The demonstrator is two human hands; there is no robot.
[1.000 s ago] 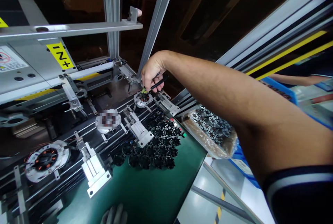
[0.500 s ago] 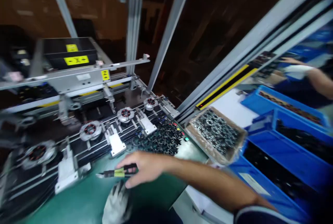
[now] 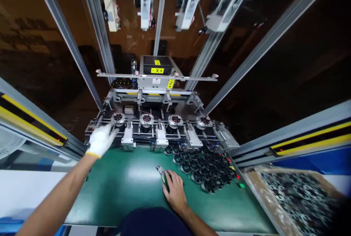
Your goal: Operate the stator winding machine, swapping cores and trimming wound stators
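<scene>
1. Left hand [image 3: 101, 139] is apparently tending the motor [image 3: 118, 118] just beyond it; its grip, I cannot tell.
2. Right hand [image 3: 174, 191] is holding pliers [image 3: 161, 171], tips pointing ahead.
3. Next is seemingly needing a steady left hand.

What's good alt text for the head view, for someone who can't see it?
A white-gloved left hand is beside the leftmost of four round motor parts, while the bare right hand partly covers pliers on a green work surface. Round black parts cluster at right.
</scene>
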